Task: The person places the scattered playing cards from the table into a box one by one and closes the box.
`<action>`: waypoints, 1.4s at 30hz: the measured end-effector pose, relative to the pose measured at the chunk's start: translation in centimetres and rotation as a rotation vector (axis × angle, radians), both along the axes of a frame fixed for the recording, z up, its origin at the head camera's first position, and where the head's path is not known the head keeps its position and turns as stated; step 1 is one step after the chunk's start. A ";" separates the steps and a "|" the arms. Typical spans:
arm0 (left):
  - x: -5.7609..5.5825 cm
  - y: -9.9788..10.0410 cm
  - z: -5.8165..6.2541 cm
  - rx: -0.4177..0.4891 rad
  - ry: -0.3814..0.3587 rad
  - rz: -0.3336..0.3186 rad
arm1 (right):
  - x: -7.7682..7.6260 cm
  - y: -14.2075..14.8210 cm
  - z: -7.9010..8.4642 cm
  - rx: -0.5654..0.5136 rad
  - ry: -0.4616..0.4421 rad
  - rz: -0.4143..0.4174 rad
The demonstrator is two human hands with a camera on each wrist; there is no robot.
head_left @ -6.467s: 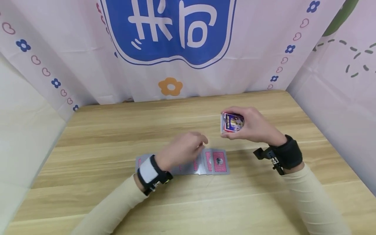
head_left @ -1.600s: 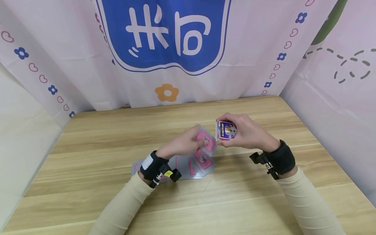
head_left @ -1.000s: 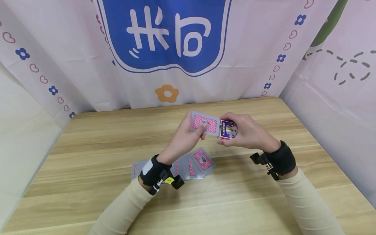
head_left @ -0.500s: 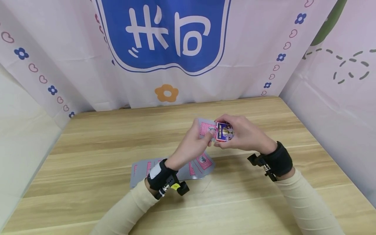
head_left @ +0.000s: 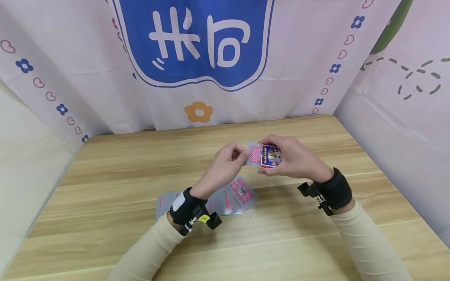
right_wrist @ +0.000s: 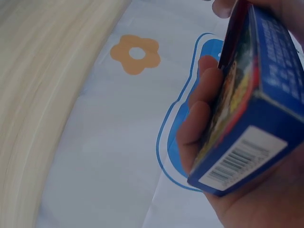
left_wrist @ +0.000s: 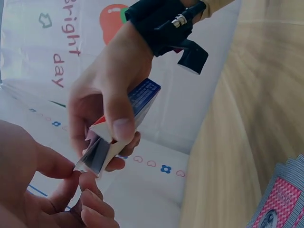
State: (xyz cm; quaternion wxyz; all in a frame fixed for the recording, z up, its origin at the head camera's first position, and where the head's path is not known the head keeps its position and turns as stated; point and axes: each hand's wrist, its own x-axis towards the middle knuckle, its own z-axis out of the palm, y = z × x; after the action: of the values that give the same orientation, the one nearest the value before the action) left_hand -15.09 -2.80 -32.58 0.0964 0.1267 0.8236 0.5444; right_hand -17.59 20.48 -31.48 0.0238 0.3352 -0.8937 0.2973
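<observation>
A small playing card box, blue with a gold trophy print, is gripped above the table by my right hand, fingers and thumb on opposite edges. Its open end faces left, and a grey-edged, red-patterned playing card sticks partway out of it. At the card's outer edge my left hand pinches with thumb and finger. In the left wrist view, the left fingertips meet right at the card's edge, and grey cards show inside the box mouth. The right wrist view shows the box's barcode end.
A spread row of face-down playing cards lies on the wooden table beneath my left wrist, which hides part of it. A printed white curtain hangs behind the table's far edge, with pale walls at both sides.
My left hand has lifted cards from the right end of the row to the box, where they have slid partly inside. It has now drawn slightly left, to the card's outer edge.
</observation>
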 end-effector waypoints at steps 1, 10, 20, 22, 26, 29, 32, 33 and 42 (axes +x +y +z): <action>0.1 0.1 -0.1 -0.005 -0.002 -0.012 | 0.1 -0.1 0.0 -0.001 0.003 0.010; 0.3 0.6 -1.0 0.003 -0.046 -0.094 | 0.7 -1.0 0.0 0.011 0.015 0.048; -0.2 0.2 -0.9 0.017 -0.080 -0.077 | 0.4 -0.7 0.0 -0.003 0.018 0.038; -0.4 0.0 -0.8 0.017 -0.065 -0.055 | 0.4 -0.6 0.1 -0.004 0.023 0.031; -0.9 -0.4 -1.1 -0.063 0.012 -0.042 | 0.3 -0.3 0.2 -0.003 0.022 0.026; -1.4 -0.7 -1.9 -0.266 0.087 -0.082 | 0.3 -0.3 0.2 -0.001 0.017 0.025; -1.6 -0.7 -2.9 -0.550 0.119 -0.152 | 0.3 -0.2 0.1 0.001 0.010 0.022; -1.6 -0.6 -3.3 -0.637 0.121 -0.181 | 0.3 -0.2 0.1 0.002 0.008 0.022; -0.9 0.2 -5.0 -0.929 0.167 -0.212 | 0.3 -0.2 0.1 0.004 0.015 0.019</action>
State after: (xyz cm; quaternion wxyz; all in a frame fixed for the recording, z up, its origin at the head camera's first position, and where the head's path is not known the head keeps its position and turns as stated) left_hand -16.01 -2.65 -37.54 0.1312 0.1966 0.9671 0.0942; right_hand -17.27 20.26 -31.35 0.0269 0.3459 -0.8909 0.2931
